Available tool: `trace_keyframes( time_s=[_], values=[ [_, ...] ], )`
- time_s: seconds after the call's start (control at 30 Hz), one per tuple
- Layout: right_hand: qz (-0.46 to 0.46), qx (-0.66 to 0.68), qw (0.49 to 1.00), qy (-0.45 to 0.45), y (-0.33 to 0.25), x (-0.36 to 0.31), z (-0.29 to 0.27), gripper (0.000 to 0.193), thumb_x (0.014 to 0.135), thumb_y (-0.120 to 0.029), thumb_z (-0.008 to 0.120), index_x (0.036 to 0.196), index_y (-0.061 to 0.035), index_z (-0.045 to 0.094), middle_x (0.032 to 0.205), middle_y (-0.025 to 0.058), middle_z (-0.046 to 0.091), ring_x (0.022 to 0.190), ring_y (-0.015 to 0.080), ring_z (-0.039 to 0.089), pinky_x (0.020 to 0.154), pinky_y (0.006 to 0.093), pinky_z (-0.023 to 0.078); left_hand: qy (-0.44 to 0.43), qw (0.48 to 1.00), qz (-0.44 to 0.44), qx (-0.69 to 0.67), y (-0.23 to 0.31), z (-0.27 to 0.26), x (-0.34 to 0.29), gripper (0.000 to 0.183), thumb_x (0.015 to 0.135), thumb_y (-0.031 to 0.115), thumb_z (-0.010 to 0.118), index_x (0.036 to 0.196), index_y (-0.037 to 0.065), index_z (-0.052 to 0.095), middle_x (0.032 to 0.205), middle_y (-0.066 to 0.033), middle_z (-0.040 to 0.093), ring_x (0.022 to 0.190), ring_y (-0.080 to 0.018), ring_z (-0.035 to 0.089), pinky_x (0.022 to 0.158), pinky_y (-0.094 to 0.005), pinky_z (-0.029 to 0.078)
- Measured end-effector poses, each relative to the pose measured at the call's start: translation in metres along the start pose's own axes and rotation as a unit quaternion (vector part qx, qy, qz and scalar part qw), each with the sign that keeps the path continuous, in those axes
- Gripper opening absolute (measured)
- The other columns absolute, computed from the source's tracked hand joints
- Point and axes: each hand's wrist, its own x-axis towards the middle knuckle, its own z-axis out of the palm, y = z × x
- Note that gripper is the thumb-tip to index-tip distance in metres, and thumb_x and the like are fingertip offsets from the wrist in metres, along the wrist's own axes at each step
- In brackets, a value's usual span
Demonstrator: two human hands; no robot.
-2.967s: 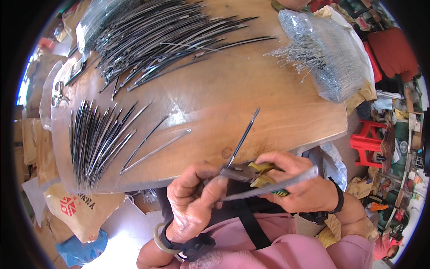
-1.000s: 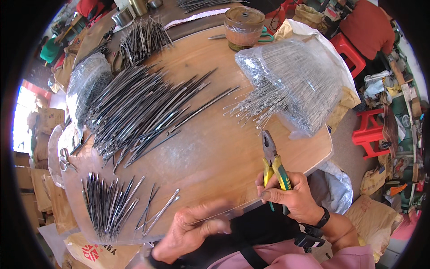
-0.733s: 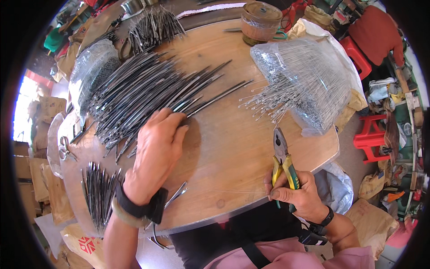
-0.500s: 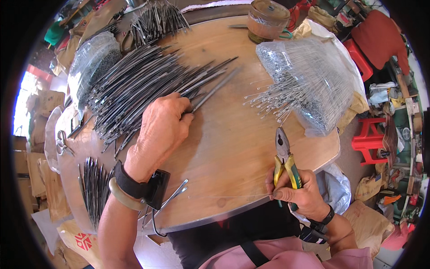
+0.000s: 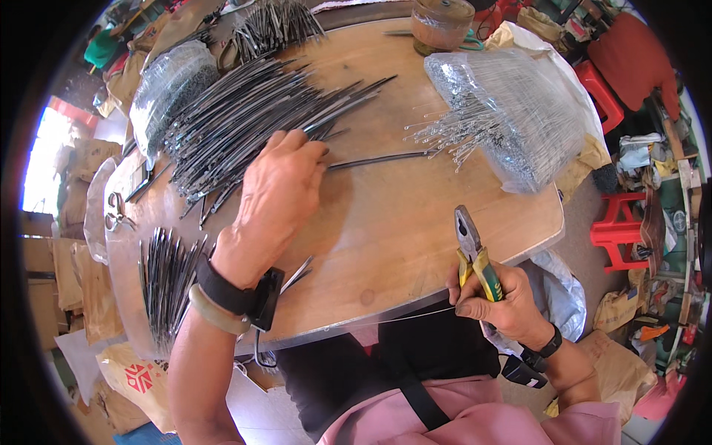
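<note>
My left hand (image 5: 284, 178) is closed at the right edge of a pile of dark slender strips (image 5: 237, 122). One single dark strip (image 5: 378, 159) sticks out from its fingers toward the right. In my right hand (image 5: 498, 302) are pliers (image 5: 475, 256) with yellow and green handles, their jaws pointing away from me and looking closed. A thin wire (image 5: 415, 316) runs leftward from the right fingers along the table's front edge. Ahead of the pliers, a bundle of thin wires with looped ends (image 5: 460, 137) pokes out of a clear plastic bag (image 5: 519, 111).
A smaller bundle of dark strips (image 5: 167, 278) lies at the near left, with scissors (image 5: 117, 213) beyond it. Another clear bag (image 5: 174, 89) sits at the far left. A round container (image 5: 441, 26) stands at the back. Red stools (image 5: 619, 230) are right of the wooden table (image 5: 393, 245).
The strip at my left hand has swung from pointing away and right to lying nearly level, its tip toward the looped wires. My right hand has moved slightly, still holding the pliers.
</note>
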Motion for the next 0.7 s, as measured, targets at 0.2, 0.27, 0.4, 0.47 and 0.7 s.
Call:
trace_keyframes(
  time_s=[0.2, 0.27, 0.4, 0.47, 0.7],
  values=[
    [0.024, 0.020, 1.000, 0.005, 0.004, -0.002, 0.002, 0.019, 0.077, -0.012, 0.081, 0.081, -0.0012, 0.066, 0.097, 0.0072, 0.064, 0.084, 0.0156, 0.063, 0.077, 0.0295, 0.049, -0.039, 0.997, 0.045, 0.054, -0.009, 0.017, 0.012, 0.010, 0.075, 0.005, 0.063, 0.082, 0.001, 0.057, 0.089, -0.0147, 0.052, 0.092, -0.0350, 0.052, 0.077, -0.0442, 0.046],
    [0.061, 0.088, 0.994, 0.011, 0.003, -0.003, -0.001, 0.019, 0.076, -0.010, 0.081, 0.082, -0.0008, 0.066, 0.098, 0.0081, 0.064, 0.084, 0.0159, 0.063, 0.077, 0.0290, 0.049, 0.001, 0.996, 0.048, 0.073, -0.006, 0.011, 0.020, 0.014, 0.075, 0.006, 0.062, 0.087, 0.001, 0.056, 0.093, -0.0157, 0.052, 0.092, -0.0356, 0.052, 0.077, -0.0442, 0.046],
    [0.083, 0.188, 0.978, 0.022, 0.002, 0.000, 0.000, 0.016, 0.077, -0.006, 0.079, 0.082, -0.0005, 0.064, 0.104, 0.0100, 0.062, 0.083, 0.0165, 0.063, 0.075, 0.0278, 0.050, 0.052, 0.994, 0.065, 0.068, -0.006, -0.007, 0.035, 0.011, 0.083, 0.005, 0.059, 0.093, 0.002, 0.057, 0.087, -0.0175, 0.056, 0.087, -0.0382, 0.057, 0.074, -0.0448, 0.047],
    [0.078, 0.201, 0.976, 0.024, 0.002, -0.001, 0.001, 0.016, 0.077, -0.005, 0.078, 0.082, -0.0005, 0.064, 0.104, 0.0102, 0.062, 0.083, 0.0164, 0.063, 0.074, 0.0278, 0.051, 0.072, 0.994, 0.049, 0.060, -0.006, -0.016, 0.035, 0.011, 0.088, 0.005, 0.057, 0.098, 0.003, 0.056, 0.086, -0.0190, 0.059, 0.084, -0.0396, 0.058, 0.072, -0.0443, 0.048],
    [0.046, 0.118, 0.989, 0.082, -0.003, -0.013, -0.005, 0.016, 0.076, -0.005, 0.079, 0.079, 0.0003, 0.064, 0.101, 0.0104, 0.062, 0.083, 0.0160, 0.062, 0.070, 0.0275, 0.050, 0.117, 0.965, -0.176, -0.157, 0.005, -0.051, -0.046, 0.019, 0.096, 0.006, 0.050, 0.115, 0.002, 0.051, 0.077, -0.0108, 0.063, 0.058, -0.0144, 0.057, 0.051, -0.0282, 0.042]
  ],
)
